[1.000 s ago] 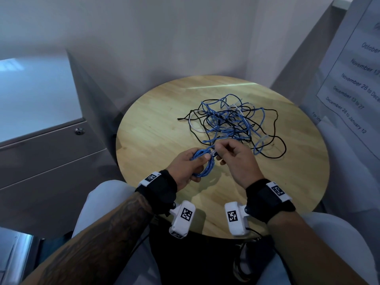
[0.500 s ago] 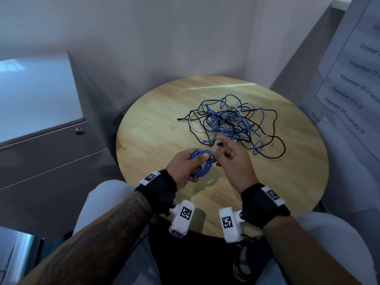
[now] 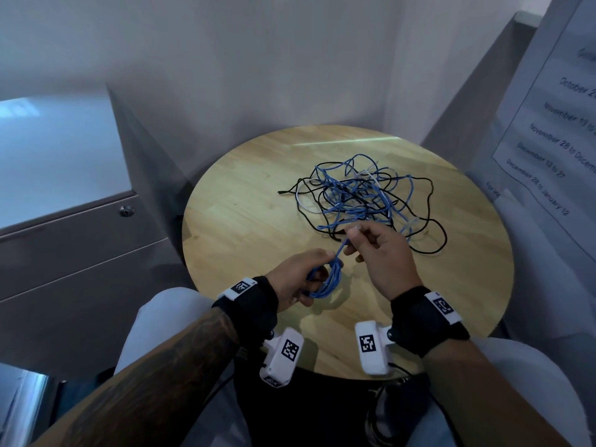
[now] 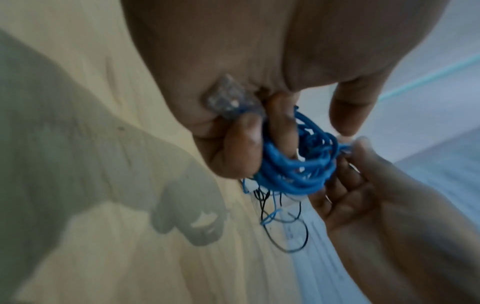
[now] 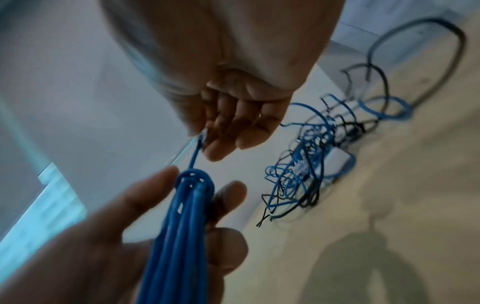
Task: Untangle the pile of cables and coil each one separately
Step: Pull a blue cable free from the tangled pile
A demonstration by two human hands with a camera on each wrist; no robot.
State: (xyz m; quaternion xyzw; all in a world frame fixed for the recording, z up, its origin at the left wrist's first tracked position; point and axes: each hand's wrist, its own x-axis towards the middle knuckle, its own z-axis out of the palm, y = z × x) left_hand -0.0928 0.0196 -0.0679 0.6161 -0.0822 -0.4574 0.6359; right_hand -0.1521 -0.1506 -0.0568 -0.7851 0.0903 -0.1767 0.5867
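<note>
Wall notice (image 3: 558, 137) reads "November", "December 28 to January 12". Blue coil (image 3: 325, 280) is gripped by left hand (image 3: 298, 279); its end is pinched by right hand (image 3: 380, 256).

One round wooden table (image 3: 245, 221). One tangled pile of cables (image 3: 361, 198), in which blue, black and white strands are seen; the number of separate cables cannot be told. One coiled blue cable (image 3: 325, 282). Two hands. Two wrist cameras. One drawer cabinet (image 3: 64, 201).

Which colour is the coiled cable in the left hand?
Blue. The coiled cable held by the left hand shows best in the right wrist view.
</note>
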